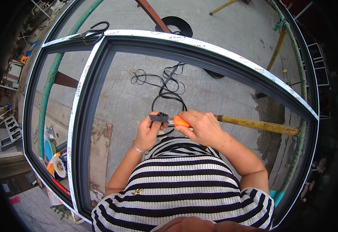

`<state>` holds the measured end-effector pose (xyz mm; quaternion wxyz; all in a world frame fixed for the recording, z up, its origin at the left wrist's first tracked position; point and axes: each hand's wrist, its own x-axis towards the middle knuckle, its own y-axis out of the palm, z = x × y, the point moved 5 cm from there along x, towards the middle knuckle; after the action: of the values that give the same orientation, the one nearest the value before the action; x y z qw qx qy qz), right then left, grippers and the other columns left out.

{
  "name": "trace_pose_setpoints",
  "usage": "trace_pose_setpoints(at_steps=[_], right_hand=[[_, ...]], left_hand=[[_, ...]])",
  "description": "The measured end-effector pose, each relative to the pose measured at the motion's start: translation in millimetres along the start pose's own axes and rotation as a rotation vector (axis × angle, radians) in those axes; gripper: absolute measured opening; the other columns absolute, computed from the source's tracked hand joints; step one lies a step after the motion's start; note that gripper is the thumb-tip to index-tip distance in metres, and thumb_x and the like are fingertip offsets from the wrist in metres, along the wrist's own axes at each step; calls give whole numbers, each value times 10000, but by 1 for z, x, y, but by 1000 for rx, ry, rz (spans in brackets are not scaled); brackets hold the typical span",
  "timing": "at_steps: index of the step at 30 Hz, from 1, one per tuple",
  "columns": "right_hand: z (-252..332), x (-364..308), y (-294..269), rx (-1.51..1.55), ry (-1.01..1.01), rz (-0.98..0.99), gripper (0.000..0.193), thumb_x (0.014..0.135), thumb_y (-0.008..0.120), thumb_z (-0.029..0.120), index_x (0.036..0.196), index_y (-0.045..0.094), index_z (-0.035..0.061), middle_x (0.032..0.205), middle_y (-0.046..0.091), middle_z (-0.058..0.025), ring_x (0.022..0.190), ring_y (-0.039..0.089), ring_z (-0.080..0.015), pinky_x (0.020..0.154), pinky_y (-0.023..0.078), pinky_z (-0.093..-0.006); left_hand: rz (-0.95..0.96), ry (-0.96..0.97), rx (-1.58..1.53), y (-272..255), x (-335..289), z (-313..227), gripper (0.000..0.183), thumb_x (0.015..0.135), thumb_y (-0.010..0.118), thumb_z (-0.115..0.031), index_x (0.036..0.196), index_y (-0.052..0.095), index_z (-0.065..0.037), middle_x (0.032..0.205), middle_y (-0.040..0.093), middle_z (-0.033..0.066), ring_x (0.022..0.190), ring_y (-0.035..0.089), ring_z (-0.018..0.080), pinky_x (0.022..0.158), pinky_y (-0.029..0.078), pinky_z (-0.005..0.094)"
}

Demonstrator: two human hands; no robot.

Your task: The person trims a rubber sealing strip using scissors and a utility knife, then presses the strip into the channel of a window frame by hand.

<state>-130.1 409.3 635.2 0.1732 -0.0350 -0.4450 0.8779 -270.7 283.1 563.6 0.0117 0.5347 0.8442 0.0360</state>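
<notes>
In front of my striped top, my left hand [147, 132] pinches a short dark grey hollow profile piece [158, 118] with a slanted end. My right hand [203, 127] is closed round an orange-handled tool [181, 120]. Its short metal end meets the right side of the profile piece; the exact kind of tool is hard to make out. Around both hands stands a large dark grey window frame [200, 50], its faces covered with white printed film. Black scissors [93, 34] lie on the frame's upper left corner.
Loops of black rubber strip [169, 92] trail on the concrete floor below, and a black coil [178, 25] lies beyond the frame. A yellow pole [259, 125] and a green pole [50, 89] run under the frame. A cluttered pile with a blue basin [50, 149] sits at left.
</notes>
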Motion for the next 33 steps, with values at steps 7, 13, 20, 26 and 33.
trace_pose_setpoints(at_steps=[7,13,20,26,33], right_hand=[[2,1,-2,14,-11,-23,361,907,688,373,1061,665,47,856,657,-142,675,652,-360,588,518,-440],[-1,1,1,19,5,-11,350,913,683,362,1061,658,46,867,665,-145,681,659,-364,594,524,-445],[-1,0,1,-8,-13,-46,337,943,634,411,982,645,77,817,655,-128,653,663,-357,570,533,-456],[-3,-3,3,-15,-25,-74,336,923,654,414,989,651,85,813,656,-113,636,663,-342,550,532,-445],[-6,-8,1,-51,-29,-116,331,907,670,420,998,664,102,804,653,-90,616,661,-323,534,532,-429]], left_hand=[[-22,8,29,2,-2,-1,262,1056,520,-237,1097,613,5,851,657,34,732,557,86,672,471,234],[-57,38,54,5,-2,-3,238,1056,516,-207,1101,612,6,841,656,32,722,557,88,661,468,235],[-110,66,116,8,-5,-3,227,1055,514,-195,1104,617,2,820,656,32,695,551,83,632,460,231],[-148,68,134,10,-8,-5,238,1058,509,-205,1095,619,2,815,657,28,690,549,75,625,451,222],[-153,84,144,12,-9,-7,258,1059,511,-226,1095,619,6,812,655,29,685,549,73,626,453,221]])
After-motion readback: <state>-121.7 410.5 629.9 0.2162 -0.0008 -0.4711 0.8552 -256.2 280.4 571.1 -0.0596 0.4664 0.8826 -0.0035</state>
